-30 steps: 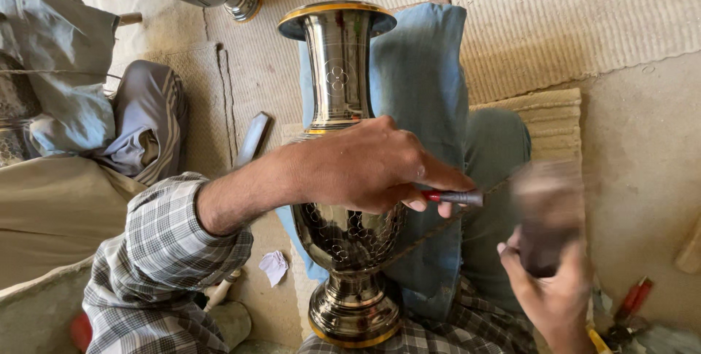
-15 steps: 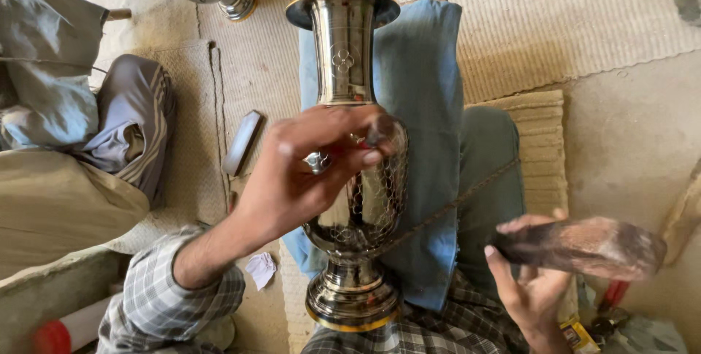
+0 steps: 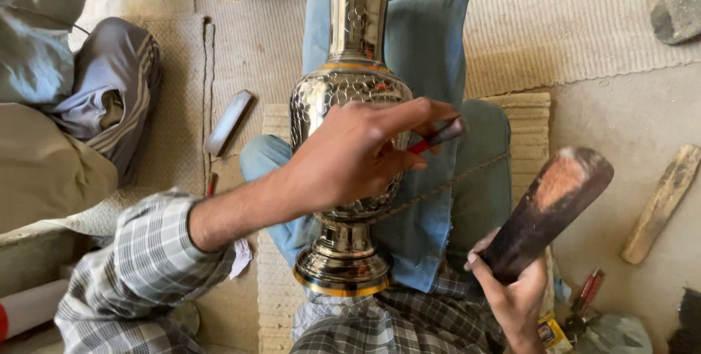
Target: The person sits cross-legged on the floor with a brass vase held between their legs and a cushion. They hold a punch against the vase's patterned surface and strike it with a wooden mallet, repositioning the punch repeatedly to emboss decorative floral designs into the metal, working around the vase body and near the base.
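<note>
1. Your left hand (image 3: 350,160) pinches a red-handled chisel (image 3: 437,137) against the metal vase (image 3: 349,142) lying across your lap.
2. Your right hand (image 3: 515,292), now raised again, grips the wooden mallet (image 3: 544,212).

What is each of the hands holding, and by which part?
The left hand pinches a slim red-handled tool near its handle, against the metal vase. The right hand grips a wooden mallet by its lower end.

Left hand (image 3: 350,157) pinches a punch (image 3: 438,136) against the engraved metal vase (image 3: 343,98) lying across blue-clad legs (image 3: 431,47). Right hand (image 3: 515,295) grips a wooden mallet (image 3: 548,208), raised beside the vase.
</note>
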Demonstrator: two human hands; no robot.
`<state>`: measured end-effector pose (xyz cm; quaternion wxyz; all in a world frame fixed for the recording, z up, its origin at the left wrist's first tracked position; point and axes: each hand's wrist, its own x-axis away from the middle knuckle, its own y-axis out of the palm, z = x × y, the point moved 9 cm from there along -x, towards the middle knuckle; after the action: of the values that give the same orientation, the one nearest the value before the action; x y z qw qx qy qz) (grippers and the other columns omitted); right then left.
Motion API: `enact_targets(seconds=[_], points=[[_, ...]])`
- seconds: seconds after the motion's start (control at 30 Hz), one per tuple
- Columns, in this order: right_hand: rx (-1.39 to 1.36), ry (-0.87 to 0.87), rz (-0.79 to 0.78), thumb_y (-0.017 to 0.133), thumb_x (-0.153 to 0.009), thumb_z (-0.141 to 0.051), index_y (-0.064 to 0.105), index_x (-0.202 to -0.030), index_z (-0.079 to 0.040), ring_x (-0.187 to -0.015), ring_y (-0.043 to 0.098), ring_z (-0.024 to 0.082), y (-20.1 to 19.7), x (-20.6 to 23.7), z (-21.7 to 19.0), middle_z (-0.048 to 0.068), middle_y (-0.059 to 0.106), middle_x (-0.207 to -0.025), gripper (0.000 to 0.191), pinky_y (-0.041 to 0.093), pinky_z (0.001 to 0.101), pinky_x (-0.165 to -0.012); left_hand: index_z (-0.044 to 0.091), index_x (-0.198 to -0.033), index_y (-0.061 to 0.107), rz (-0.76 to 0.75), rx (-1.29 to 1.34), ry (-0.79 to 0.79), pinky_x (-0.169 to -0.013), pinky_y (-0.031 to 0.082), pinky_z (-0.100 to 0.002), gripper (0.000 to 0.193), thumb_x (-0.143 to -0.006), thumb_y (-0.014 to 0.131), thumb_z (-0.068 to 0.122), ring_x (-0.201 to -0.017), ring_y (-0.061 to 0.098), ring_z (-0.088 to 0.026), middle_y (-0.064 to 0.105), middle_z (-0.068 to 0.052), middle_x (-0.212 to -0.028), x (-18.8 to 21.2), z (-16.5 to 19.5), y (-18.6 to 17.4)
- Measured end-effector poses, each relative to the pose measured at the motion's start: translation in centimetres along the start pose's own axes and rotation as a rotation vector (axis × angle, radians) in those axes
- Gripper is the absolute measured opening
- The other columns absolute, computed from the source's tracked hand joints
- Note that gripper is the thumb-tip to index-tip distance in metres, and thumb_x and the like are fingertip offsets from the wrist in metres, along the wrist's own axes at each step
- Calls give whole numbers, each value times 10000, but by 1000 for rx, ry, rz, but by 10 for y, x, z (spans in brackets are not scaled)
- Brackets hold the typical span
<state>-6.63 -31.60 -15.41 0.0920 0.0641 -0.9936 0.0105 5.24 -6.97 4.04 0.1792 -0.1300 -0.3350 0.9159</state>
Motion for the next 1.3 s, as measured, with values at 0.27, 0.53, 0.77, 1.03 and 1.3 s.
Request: enact_targets(seconds=[0.27, 0.53, 0.77, 1.03, 1.3], points=[[45, 29, 140, 759, -859, 12, 485, -1184, -4, -707, 654, 123, -4, 9, 7, 78, 661, -929, 426, 539, 258, -638, 157, -1358, 641, -359, -41, 121, -563, 622, -298, 567, -817, 808, 153, -808, 790, -154, 795, -11, -1116, -22, -18, 50], [-125, -168, 166, 680, -921, 52, 302, -1499, -26, -757, 669, 197, -9, 8, -7, 119, 662, -927, 694, 592, 336, -694, 204, -1390, 616, -677, 85, 134, -514, 565, -320, 523, -883, 735, 154, -816, 776, -93, 790, 25, -1121, -25, -27, 76], [-301, -317, 233, 679, -1048, 85, 149, -1556, -130, -844, 693, 217, -16, 13, -18, 145, 678, -1011, 765, 623, 366, -765, 237, -1397, 619, -775, 65, 137, -556, 428, -354, 507, -901, 706, 170, -754, 716, -95, 808, 71, -1098, -22, -23, 81], [273, -155, 149, 785, -799, 78, 509, -1257, -39, -865, 684, 172, -3, -15, -28, 104, 702, -968, 547, 565, 315, -802, 227, -1390, 620, -634, 38, 100, -496, 559, -302, 526, -877, 731, 177, -690, 729, -55, 796, 51, -1078, -18, -21, 67], [-24, -72, 36, 717, -790, 113, 310, -1552, -45, -892, 653, 149, -8, -41, -40, 83, 644, -960, 879, 561, 296, -766, 226, -1383, 642, -422, -205, -10, -403, 514, -318, 527, -867, 742, 182, -568, 706, -127, 790, -17, -1072, -4, -15, 47]])
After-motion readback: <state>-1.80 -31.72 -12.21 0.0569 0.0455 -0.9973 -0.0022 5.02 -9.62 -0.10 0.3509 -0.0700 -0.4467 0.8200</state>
